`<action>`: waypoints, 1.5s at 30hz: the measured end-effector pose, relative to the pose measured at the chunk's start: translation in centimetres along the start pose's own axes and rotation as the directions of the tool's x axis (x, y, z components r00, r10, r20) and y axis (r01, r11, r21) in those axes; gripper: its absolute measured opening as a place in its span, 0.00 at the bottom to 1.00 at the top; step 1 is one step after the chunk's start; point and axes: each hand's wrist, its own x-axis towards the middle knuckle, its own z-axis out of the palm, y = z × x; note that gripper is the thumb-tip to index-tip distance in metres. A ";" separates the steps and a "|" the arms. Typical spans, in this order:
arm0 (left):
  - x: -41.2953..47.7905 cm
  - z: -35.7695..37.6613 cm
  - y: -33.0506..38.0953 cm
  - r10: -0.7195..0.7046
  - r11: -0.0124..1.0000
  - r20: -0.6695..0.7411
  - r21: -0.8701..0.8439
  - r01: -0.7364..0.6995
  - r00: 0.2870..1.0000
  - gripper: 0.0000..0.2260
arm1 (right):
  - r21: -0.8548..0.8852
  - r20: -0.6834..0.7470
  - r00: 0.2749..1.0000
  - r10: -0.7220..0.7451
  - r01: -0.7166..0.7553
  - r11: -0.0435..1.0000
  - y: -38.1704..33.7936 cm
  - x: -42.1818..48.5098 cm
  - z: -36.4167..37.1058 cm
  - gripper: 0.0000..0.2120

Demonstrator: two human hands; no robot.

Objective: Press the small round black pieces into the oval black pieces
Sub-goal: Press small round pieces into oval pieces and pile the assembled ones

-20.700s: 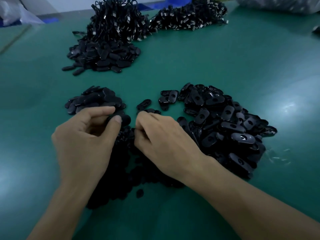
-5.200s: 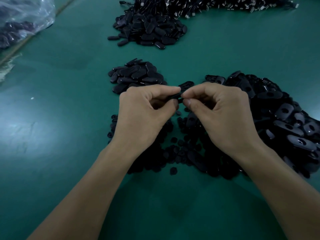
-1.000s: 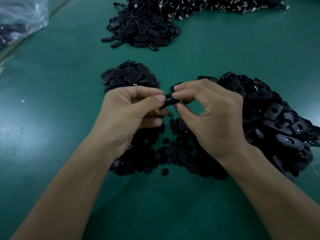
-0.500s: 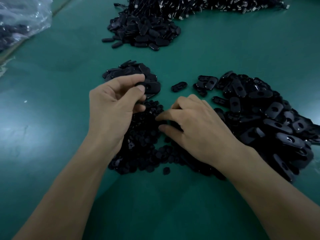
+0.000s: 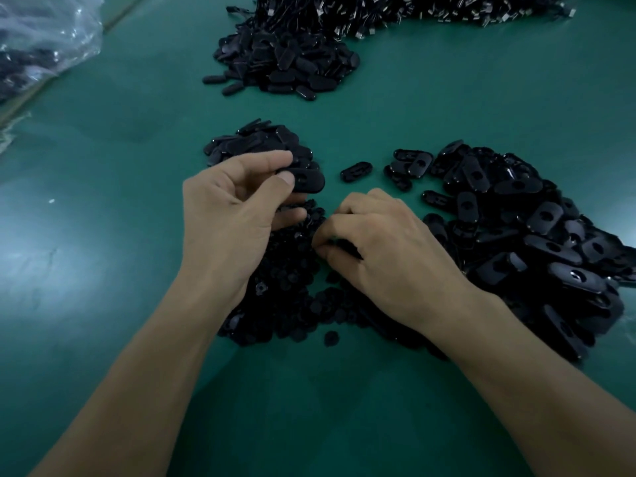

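While pinching one oval (image 5: 304, 180) between thumb and forefinger of left hand (image 5: 227, 218), holding it flat with hole up, at or just over near edge of small heap (image 5: 251, 142) of ovals beyond those fingers. Right hand (image 5: 389, 253) palm down, fingers (image 5: 321, 241) curled, tips drawn together down in rounds (image 5: 289, 280) spread beneath both hands; cannot tell whether gripping a round. Just right of right fingers, big heap (image 5: 537, 228) of ovals, holes showing. Beyond and between both sets of fingers, lone oval (image 5: 356, 171) flat on green worktop (image 5: 137, 235). Well beyond, far heap (image 5: 292, 67) of ovals against tangle of corded parts (image 5: 378, 8). Far left of left fingers, plastic bag (image 5: 44, 39). Back toward wrists, stray round (image 5: 331, 338) apart from the rest.
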 end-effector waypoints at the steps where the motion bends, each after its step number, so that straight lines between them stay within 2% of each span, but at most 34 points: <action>1: 0.0 0.0 -0.1 -0.002 1.000 -0.001 -0.007 0.002 1.000 0.07 | -0.011 0.010 1.000 -0.009 0.009 1.000 0.0 0.0 0.0 0.08; 6: 0.0 0.1 -0.3 0.006 1.000 -0.006 0.011 -0.006 1.000 0.06 | -0.022 0.009 1.000 -0.023 0.023 0.999 -0.1 0.1 0.1 0.05; 10: -0.1 0.1 -0.2 0.024 0.999 -0.012 0.038 -0.023 1.000 0.07 | 0.176 -0.053 0.998 0.026 -0.016 0.984 -0.2 -0.1 -0.1 0.04; 13: -0.3 0.2 -0.2 0.026 0.999 -0.001 0.047 -0.026 1.000 0.06 | 0.243 -0.105 0.994 0.032 -0.005 0.970 -0.1 -0.2 -0.2 0.04; 19: -0.6 0.3 -0.1 0.032 0.997 0.022 0.068 -0.034 0.999 0.06 | 0.194 -0.272 0.962 0.011 0.044 0.980 0.2 -0.3 0.0 0.02; 22: -0.6 0.3 0.0 0.029 0.997 0.020 0.069 -0.031 0.999 0.06 | 0.204 -0.276 0.961 0.021 0.038 0.978 0.4 -0.3 0.2 0.03; 27: -0.6 0.3 -0.1 0.028 0.997 0.014 0.077 -0.029 1.000 0.06 | 0.197 -0.247 0.967 0.057 -0.007 0.980 0.3 -0.2 0.1 0.13; 35: -0.4 0.0 -0.3 0.056 0.993 -0.031 0.104 -0.053 0.998 0.05 | 0.269 -0.259 0.960 0.105 -0.033 0.963 0.5 -0.2 0.1 0.10; 40: -0.6 0.0 -0.4 0.080 0.986 -0.021 0.148 -0.076 0.997 0.06 | 0.255 -0.338 0.935 0.105 -0.017 0.967 0.5 -0.2 0.2 0.07; 45: -0.6 0.1 -0.2 0.087 0.984 -0.011 0.158 -0.084 0.996 0.06 | 0.245 -0.333 0.938 0.091 -0.007 0.969 0.5 -0.3 0.3 0.05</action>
